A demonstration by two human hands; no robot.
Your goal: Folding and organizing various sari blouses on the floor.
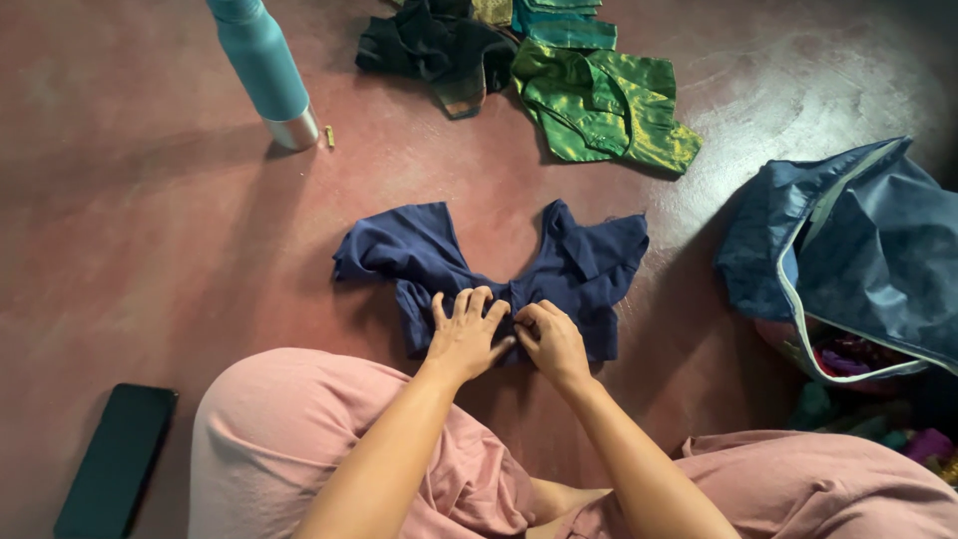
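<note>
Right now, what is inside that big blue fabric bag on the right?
Through the open mouth of the big blue fabric bag, bunched purple and red cloth shows. Whatever lies deeper is covered by the bag's folded flap.

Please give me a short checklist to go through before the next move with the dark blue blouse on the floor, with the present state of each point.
1. Both hands on the garment: left hand flat, right hand pinching at the middle of the navy blouse: ok.
2. Blouse lies flat: the sleeves are wrinkled and partly folded: not ok.
3. Floor around the blouse free of other things: ok.
4. Teal bottle upright and apart from the blouse: ok.
5. Green blouse apart from the navy one: ok.
6. Front fastening closed under the fingers: cannot tell.
</note>
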